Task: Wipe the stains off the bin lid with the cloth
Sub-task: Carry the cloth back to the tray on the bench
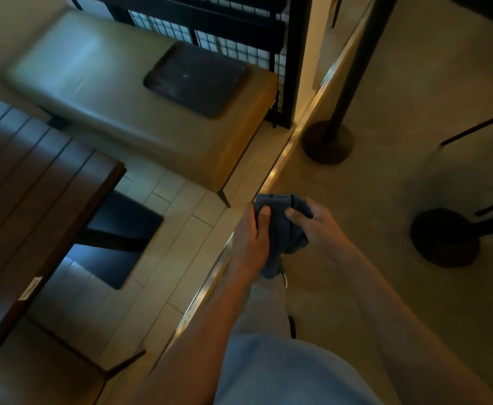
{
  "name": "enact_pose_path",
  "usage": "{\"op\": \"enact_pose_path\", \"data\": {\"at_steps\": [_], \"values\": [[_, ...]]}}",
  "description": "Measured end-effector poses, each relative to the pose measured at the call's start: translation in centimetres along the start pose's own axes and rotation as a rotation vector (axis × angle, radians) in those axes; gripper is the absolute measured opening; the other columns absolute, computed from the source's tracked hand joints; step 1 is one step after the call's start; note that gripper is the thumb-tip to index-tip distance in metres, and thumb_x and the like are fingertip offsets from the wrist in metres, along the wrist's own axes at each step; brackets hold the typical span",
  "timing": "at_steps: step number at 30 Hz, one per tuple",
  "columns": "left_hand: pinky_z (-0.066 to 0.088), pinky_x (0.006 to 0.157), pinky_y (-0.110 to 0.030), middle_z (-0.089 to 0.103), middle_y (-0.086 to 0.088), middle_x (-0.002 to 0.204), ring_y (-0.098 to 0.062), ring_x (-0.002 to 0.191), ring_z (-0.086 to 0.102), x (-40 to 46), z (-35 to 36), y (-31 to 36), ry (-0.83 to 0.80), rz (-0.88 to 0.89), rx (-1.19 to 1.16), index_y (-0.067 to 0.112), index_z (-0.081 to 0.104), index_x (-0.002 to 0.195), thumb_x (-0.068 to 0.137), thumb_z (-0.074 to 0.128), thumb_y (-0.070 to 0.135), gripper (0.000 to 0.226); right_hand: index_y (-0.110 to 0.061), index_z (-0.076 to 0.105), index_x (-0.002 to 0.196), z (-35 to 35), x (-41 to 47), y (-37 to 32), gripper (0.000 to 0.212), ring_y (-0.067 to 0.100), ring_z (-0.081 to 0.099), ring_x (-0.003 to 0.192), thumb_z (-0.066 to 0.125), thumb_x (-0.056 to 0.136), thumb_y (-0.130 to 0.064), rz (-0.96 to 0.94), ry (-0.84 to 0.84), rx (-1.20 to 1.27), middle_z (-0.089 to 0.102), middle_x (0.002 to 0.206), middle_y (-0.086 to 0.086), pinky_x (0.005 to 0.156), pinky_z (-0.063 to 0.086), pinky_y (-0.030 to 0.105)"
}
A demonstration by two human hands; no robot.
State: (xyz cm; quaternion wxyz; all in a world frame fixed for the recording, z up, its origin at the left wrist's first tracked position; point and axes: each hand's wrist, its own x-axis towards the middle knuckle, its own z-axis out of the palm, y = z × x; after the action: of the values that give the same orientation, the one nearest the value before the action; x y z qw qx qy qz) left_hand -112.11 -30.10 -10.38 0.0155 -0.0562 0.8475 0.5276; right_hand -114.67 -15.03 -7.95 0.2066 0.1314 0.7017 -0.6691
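Note:
A dark blue cloth (286, 232) is bunched between both hands at waist height, above the floor. My left hand (252, 238) grips its left side with the thumb on top. My right hand (315, 226) grips its right side, fingers curled into the fabric. A dark, flat, rounded-rectangular lid (195, 78) with faint pale marks lies on the tan padded bench at upper centre, well away from both hands.
The tan bench (122, 92) stands against a black wire-grid partition (239, 39). A dark slatted wooden table (26, 176) fills the left. Two black round pole bases (327, 141) (444, 238) stand on the grey floor to the right. A metal floor strip (277, 168) runs diagonally.

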Motion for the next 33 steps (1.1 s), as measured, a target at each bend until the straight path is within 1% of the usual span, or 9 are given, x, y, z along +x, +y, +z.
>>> {"op": "enact_pose_path", "data": {"at_steps": [3, 7, 12, 15, 18, 21, 26, 29, 33], "values": [[0.049, 0.066, -0.018, 0.058, 0.01, 0.09, -0.005, 0.08, 0.059, 4.7, 1.3, -0.4, 0.01, -0.013, -0.004, 0.023, 0.05, 0.109, 0.106, 0.04, 0.036, 0.017, -0.01, 0.06, 0.111, -1.0, 4.5, -1.0, 0.015, 0.009, 0.068, 0.088, 0.058, 0.098, -0.018, 0.035, -0.009, 0.022, 0.069, 0.097, 0.003, 0.068, 0.051, 0.018], [0.045, 0.059, -0.014, 0.057, 0.01, 0.084, -0.002, 0.072, 0.059, 11.0, 2.6, -0.1, 0.008, -0.033, -0.013, 0.022, 0.049, 0.107, 0.106, 0.041, 0.031, 0.013, -0.008, 0.059, 0.115, -2.2, 10.6, -3.2, 0.02, 0.006, 0.069, 0.083, 0.058, 0.098, -0.019, 0.086, -0.025, 0.014, 0.069, 0.099, 0.005, 0.065, 0.052, 0.017], [0.051, 0.057, -0.031, 0.06, 0.003, 0.084, -0.012, 0.068, 0.059, 19.3, 3.4, 0.6, 0.016, -0.059, 0.002, 0.019, 0.049, 0.107, 0.106, 0.038, 0.039, 0.023, -0.013, 0.058, 0.108, -3.8, 18.3, -7.5, 0.011, 0.0, 0.067, 0.077, 0.058, 0.098, -0.017, 0.1, -0.049, -0.02, 0.067, 0.095, 0.001, 0.064, 0.05, 0.015], [0.05, 0.06, -0.033, 0.059, 0.005, 0.082, -0.013, 0.069, 0.058, 23.5, 3.5, 1.9, 0.023, -0.071, -0.034, 0.02, 0.05, 0.102, 0.106, 0.039, 0.037, 0.02, -0.013, 0.059, 0.111, -4.5, 22.2, -9.5, 0.015, 0.006, 0.068, 0.085, 0.058, 0.098, -0.019, 0.116, -0.057, -0.011, 0.068, 0.098, 0.003, 0.066, 0.052, 0.016], [0.047, 0.055, -0.032, 0.056, 0.004, 0.077, -0.011, 0.064, 0.055, 27.8, 3.5, 2.3, 0.032, -0.092, -0.026, 0.023, 0.047, 0.097, 0.106, 0.039, 0.039, 0.019, -0.019, 0.061, 0.112, -5.1, 26.4, -11.5, 0.015, 0.016, 0.069, 0.097, 0.059, 0.097, -0.021, 0.114, -0.098, -0.004, 0.071, 0.104, 0.004, 0.076, 0.054, 0.025], [0.045, 0.053, -0.032, 0.055, 0.003, 0.075, -0.013, 0.061, 0.054, 31.7, 3.6, 2.1, 0.068, -0.152, 0.017, 0.024, 0.044, 0.095, 0.106, 0.038, 0.044, 0.024, -0.022, 0.063, 0.113, -5.5, 30.7, -13.2, 0.017, 0.016, 0.069, 0.101, 0.061, 0.096, -0.024, 0.1, -0.151, -0.021, 0.072, 0.107, 0.003, 0.088, 0.054, 0.036], [0.049, 0.056, -0.05, 0.058, -0.005, 0.075, -0.019, 0.06, 0.057, 37.5, 4.2, 2.7, 0.21, -0.222, 0.005, 0.016, 0.045, 0.096, 0.104, 0.037, 0.05, 0.035, -0.025, 0.065, 0.111, -6.0, 38.5, -16.2, 0.016, 0.014, 0.069, 0.1, 0.061, 0.095, -0.027, 0.093, -0.277, -0.091, 0.073, 0.106, -0.001, 0.092, 0.055, 0.041], [0.049, 0.058, -0.049, 0.058, -0.005, 0.076, -0.017, 0.062, 0.057, 41.0, 4.7, 3.5, 0.319, -0.306, -0.016, 0.014, 0.046, 0.096, 0.105, 0.038, 0.045, 0.033, -0.027, 0.065, 0.111, -6.0, 43.2, -18.3, 0.016, 0.011, 0.069, 0.098, 0.061, 0.096, -0.028, 0.105, -0.394, -0.143, 0.073, 0.105, -0.003, 0.09, 0.056, 0.038], [0.049, 0.057, -0.038, 0.059, 0.004, 0.077, -0.008, 0.065, 0.058, 44.8, 5.5, 4.9, 0.433, -0.379, -0.044, 0.015, 0.047, 0.096, 0.106, 0.04, 0.039, 0.026, -0.026, 0.064, 0.111, -5.8, 48.7, -20.7, 0.014, 0.013, 0.069, 0.099, 0.059, 0.097, -0.026, 0.112, -0.517, -0.197, 0.072, 0.106, -0.002, 0.091, 0.056, 0.039]]}}
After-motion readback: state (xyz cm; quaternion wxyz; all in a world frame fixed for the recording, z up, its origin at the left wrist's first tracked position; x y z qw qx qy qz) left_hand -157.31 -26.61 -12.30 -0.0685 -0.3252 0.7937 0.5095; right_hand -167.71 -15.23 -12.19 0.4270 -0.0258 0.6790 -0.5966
